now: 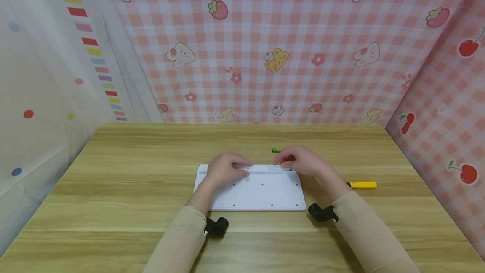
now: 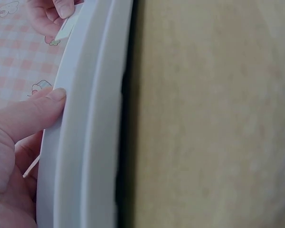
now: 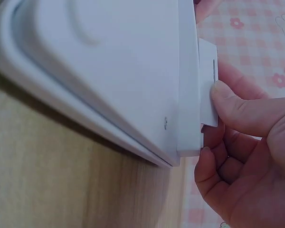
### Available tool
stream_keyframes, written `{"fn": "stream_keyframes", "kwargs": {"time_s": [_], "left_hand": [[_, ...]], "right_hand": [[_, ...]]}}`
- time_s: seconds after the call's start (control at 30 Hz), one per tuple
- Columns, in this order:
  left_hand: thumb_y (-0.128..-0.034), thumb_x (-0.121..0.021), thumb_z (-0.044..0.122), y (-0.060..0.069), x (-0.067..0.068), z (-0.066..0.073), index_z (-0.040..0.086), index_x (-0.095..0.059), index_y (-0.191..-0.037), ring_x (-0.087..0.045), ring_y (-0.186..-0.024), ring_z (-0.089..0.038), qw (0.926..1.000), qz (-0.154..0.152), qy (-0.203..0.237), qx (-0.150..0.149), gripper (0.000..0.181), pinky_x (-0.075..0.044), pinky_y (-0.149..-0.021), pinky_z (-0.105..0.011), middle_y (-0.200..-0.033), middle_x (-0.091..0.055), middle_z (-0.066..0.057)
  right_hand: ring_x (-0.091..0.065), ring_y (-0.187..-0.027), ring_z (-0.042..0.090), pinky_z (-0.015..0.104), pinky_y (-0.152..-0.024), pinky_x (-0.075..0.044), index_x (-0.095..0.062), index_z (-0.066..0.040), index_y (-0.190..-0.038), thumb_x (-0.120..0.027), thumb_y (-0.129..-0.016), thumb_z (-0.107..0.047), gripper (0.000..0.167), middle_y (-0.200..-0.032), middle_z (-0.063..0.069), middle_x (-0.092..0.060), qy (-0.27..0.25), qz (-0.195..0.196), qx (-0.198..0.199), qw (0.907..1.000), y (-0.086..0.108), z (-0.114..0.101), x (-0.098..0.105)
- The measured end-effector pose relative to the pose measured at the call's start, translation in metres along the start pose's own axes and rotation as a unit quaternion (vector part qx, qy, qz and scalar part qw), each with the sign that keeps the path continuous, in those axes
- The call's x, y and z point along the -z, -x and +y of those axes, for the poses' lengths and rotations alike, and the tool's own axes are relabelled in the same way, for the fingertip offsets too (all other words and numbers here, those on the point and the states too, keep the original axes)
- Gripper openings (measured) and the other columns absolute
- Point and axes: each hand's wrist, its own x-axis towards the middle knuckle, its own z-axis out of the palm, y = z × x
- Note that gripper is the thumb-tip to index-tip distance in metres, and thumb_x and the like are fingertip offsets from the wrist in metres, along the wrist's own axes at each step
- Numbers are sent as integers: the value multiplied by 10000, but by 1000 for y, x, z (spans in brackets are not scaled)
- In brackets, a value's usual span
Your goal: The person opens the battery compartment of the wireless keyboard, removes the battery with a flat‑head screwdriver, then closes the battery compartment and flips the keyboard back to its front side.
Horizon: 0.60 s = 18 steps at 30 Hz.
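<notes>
A white keyboard (image 1: 254, 197) lies face down on the table, its screw-dotted underside up and its raised ridge along the far side. At that far side, my left hand (image 1: 225, 169) grips the edge, thumb (image 2: 50, 102) on the near face and fingers behind. Farther right my right hand (image 1: 303, 161) pinches a small white battery cover (image 3: 208, 90) between thumb and fingers. The cover sticks out from the ridge in the right wrist view; whether it is still attached I cannot tell. Behind the right hand lies a green battery (image 1: 275, 150), partly hidden by the fingers.
A yellow-handled screwdriver (image 1: 363, 185) lies to the right of the keyboard, its dark end partly behind the right wrist. The wooden table (image 1: 113, 197) ends at a checked cloth backdrop (image 1: 246, 87). Black wrist cameras (image 1: 217, 227) hang at both sleeves.
</notes>
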Motion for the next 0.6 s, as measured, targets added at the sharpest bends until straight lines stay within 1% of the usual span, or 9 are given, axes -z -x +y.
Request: {"fn": "stream_keyframes", "kwargs": {"time_s": [0.4,0.53,0.6], "left_hand": [[-804,-832,192,1,0,1,283,-801,-1018,-643,-1039,-148,10000,13,4,26,235,-485,-901,-382,-1078,-709,84],[-807,-830,194,2,0,2,282,-801,-1020,-640,-1040,-153,10000,25,-15,15,232,-482,-903,-385,-1078,-708,79],[-810,-828,196,2,0,2,280,-800,-1024,-638,-1046,-158,10000,15,-19,30,231,-481,-907,-389,-1085,-707,74]], "right_hand": [[-616,-986,202,397,-862,-514,-769,-140,-986,-629,-948,9,208,-1059,22,-702,168,-13,-149,9997,-1,1,-2],[-600,-965,208,398,-858,-512,-768,-151,-969,-623,-950,14,221,-1051,19,-688,127,33,-245,9996,0,0,-4],[-593,-952,207,400,-852,-511,-768,-150,-965,-623,-949,16,221,-1047,21,-683,139,74,-215,9996,0,0,-4]]}}
